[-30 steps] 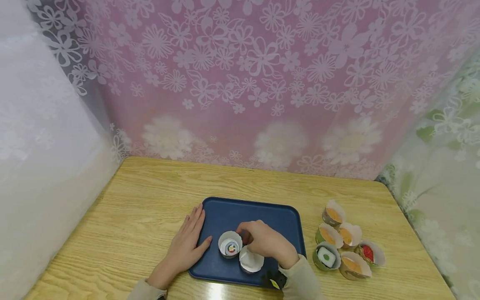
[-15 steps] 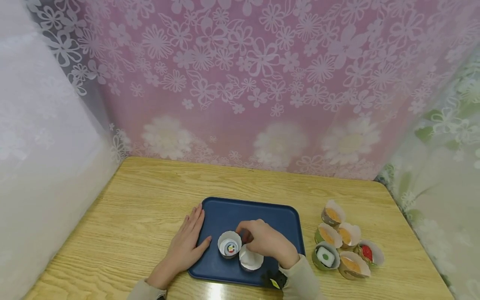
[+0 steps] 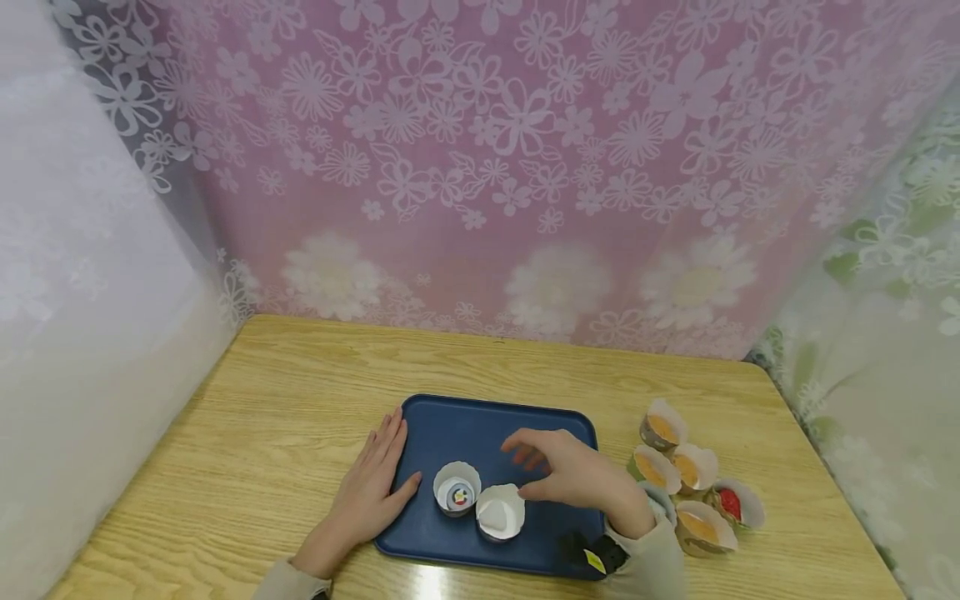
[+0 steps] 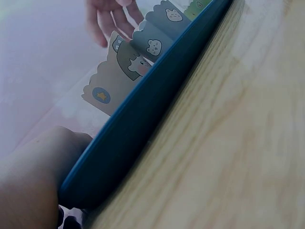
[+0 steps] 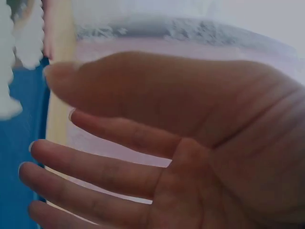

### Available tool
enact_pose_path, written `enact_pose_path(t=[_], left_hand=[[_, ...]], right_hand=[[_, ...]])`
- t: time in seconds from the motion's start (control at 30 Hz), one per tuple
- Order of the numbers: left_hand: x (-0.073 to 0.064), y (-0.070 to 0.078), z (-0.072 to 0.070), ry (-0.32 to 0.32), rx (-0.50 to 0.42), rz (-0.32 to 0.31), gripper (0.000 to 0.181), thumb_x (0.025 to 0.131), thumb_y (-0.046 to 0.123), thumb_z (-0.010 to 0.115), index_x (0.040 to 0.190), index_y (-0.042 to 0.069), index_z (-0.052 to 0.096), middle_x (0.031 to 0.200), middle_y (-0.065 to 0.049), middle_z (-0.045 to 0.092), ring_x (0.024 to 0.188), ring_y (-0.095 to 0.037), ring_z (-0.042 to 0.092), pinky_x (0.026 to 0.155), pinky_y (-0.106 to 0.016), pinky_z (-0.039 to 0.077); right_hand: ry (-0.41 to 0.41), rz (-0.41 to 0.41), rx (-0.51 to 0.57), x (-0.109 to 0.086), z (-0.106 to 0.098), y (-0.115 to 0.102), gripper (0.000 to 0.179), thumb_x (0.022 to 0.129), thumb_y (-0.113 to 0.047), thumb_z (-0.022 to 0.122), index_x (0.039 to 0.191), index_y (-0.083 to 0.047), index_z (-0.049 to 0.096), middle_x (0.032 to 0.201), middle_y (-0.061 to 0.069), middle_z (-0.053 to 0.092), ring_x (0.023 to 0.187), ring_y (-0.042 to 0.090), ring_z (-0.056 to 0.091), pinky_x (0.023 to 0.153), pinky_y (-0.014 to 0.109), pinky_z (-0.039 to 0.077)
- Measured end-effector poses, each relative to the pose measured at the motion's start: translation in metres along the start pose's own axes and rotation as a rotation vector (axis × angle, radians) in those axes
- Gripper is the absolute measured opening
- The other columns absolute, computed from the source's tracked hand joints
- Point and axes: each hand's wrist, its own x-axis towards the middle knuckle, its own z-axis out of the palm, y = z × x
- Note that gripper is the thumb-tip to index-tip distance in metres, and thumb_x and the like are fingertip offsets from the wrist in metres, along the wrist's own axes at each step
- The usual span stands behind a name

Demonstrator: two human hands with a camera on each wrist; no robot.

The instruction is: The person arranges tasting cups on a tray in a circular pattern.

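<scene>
On the dark blue tray (image 3: 450,417) stand two paper baking cups side by side. In the left cup (image 3: 468,475) lies a small round piece with a coloured print. The right cup (image 3: 514,493) holds a white piece (image 3: 492,515) with a rounded wedge look. My left hand (image 3: 367,487) rests flat along the tray's left rim, fingers straight. Just right of the right cup, my right hand (image 3: 573,473) hovers over the tray with nothing in it. Its fingers (image 5: 95,167) are spread and gently bent in the right wrist view. Cartoon prints cover the cup (image 4: 112,81) in the left wrist view.
Several filled paper cups cluster right of the tray on the wooden table (image 3: 322,358): some hold orange cake (image 3: 699,527), one something red (image 3: 730,504). My right forearm partly hides a green-grey cup (image 3: 660,502). A pink floral curtain (image 3: 450,208) hangs behind.
My right hand has let go of the white piece in the right cup, lifted and moved right, its fingers opening. The left hand stays on the tray rim.
</scene>
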Motion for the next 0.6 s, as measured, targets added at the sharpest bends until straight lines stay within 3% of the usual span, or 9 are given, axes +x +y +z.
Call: enact_pose_path(t=[0.3, 0.6], left_hand=[[0.000, -0.002, 0.001, -0.024, -0.006, -0.015, 0.077, 0.096, 0.030, 0.064, 0.153, -0.006, 0.027, 0.164, -0.017, 0.015, 0.149, -0.035, 0.017, 0.122, -0.046, 0.013], [0.000, -0.002, 0.003, -0.023, -0.011, -0.019, 0.078, 0.095, 0.030, 0.064, 0.153, -0.006, 0.027, 0.164, -0.016, 0.015, 0.150, -0.034, 0.017, 0.122, -0.043, 0.011]], right_hand=[[0.140, 0.018, 0.050, -0.036, -0.027, 0.024, 0.049, 0.092, -0.019, 0.073, 0.135, -0.005, 0.053, 0.124, 0.018, 0.060, 0.110, 0.041, 0.059, 0.089, 0.055, 0.051], [0.354, 0.068, -0.022, -0.071, -0.051, 0.043, 0.048, 0.091, -0.018, 0.073, 0.134, -0.004, 0.056, 0.119, 0.012, 0.064, 0.106, 0.034, 0.063, 0.085, 0.043, 0.056]])
